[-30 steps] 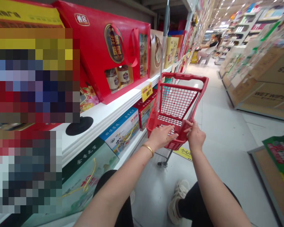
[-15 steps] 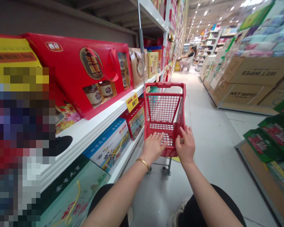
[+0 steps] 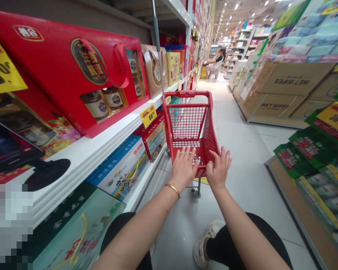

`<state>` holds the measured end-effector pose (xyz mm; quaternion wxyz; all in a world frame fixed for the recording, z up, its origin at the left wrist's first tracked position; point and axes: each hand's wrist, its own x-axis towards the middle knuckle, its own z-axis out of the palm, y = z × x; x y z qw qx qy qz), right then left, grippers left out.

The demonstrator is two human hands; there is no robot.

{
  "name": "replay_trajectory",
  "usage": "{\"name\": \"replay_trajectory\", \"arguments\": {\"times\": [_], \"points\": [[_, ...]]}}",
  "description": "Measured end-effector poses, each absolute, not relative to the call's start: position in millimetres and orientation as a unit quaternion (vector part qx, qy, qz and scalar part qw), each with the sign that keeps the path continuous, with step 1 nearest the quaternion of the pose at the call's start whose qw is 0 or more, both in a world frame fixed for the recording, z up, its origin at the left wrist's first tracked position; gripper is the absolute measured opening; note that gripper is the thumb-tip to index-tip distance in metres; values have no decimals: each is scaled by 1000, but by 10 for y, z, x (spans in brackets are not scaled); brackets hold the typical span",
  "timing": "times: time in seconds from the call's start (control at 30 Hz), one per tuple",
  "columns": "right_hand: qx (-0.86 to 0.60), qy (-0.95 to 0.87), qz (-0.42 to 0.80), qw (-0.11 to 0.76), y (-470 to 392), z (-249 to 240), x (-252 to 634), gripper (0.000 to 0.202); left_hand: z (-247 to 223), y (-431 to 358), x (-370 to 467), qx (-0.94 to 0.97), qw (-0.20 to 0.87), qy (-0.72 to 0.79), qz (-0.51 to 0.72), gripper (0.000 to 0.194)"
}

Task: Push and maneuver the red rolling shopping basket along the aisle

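Note:
A small red plastic shopping cart (image 3: pixel 208 144) stands ahead of me on the floor, its mesh basket holding nothing that I can see. My left hand (image 3: pixel 184 167), with a gold bangle at the wrist, lies palm down over the basket's near edge, fingers stretched out. At the near right corner of the cart is my right hand (image 3: pixel 218 168), fingers spread and thumb apart. Whether either palm touches the cart I cannot tell. A thin metal pole (image 3: pixel 157 41) rises at the cart's far left corner.
Left, a white shelf (image 3: pixel 112 129) carries red gift boxes (image 3: pixel 62 63) with jars, and a phone-like screen (image 3: pixel 11 146) on a round black base. Blue-and-white boxes (image 3: pixel 121 168) sit below. Right are wet-wipes cartons (image 3: pixel 281 101) and green packs (image 3: pixel 312 146). A seated person (image 3: pixel 218 63) is far down the aisle.
My view has turned slightly right, so the cart and shelves sit further left. My right hand's fingers have lifted and spread from the cart's side. My left hand has flattened out.

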<state>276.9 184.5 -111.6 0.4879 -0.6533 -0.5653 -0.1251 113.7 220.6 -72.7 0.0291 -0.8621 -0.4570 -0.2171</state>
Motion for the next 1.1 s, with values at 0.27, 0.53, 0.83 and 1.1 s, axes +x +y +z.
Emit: {"name": "replay_trajectory", "arguments": {"times": [0.27,0.53,0.83,1.1], "points": [[-606,-624,-179,460,1948,-1240,2675,55,-759,2244,1094,-857,21,-474,-199,69],[-617,-610,-208,452,1976,-1191,2748,56,-774,2223,1066,-872,9,-452,-190,75],[-597,-680,-224,363,1889,-1127,2502,59,-835,2276,916,-878,5,-448,-169,109],[-632,-614,-179,439,1921,-1230,2709,54,-842,2227,1064,-888,-10,-420,-187,112]]}}
